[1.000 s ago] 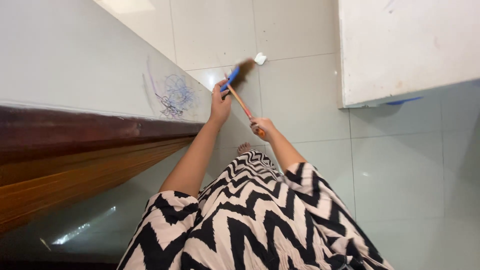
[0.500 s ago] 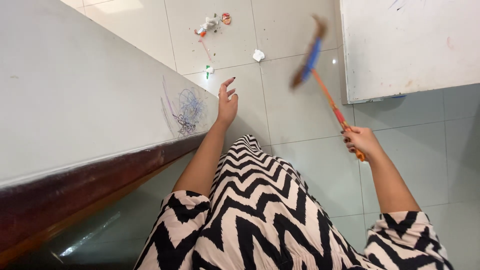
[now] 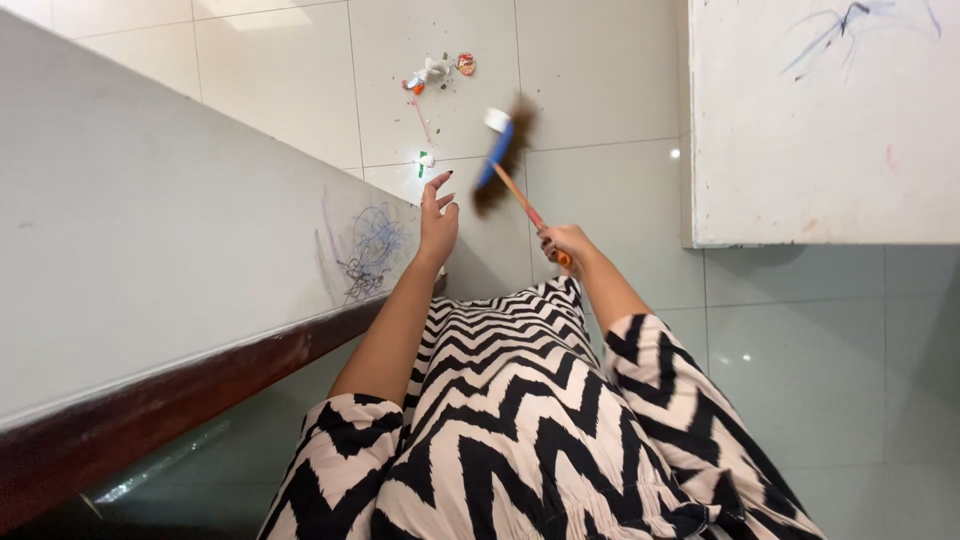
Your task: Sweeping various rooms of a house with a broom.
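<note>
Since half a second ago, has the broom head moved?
Yes. The broom head swung left, away from the white wall panel, to the crumpled white scrap on the floor.

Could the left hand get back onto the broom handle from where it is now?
Probably yes: the left hand is open and empty, raised beside the broom that the right hand grips, with only bare floor tiles showing between.

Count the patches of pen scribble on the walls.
2. One blue-purple scribble is on the left wall, beside the empty left hand. One blue scribble is on the white wall, top right; it runs to the frame edge, so more may be hidden.
</note>
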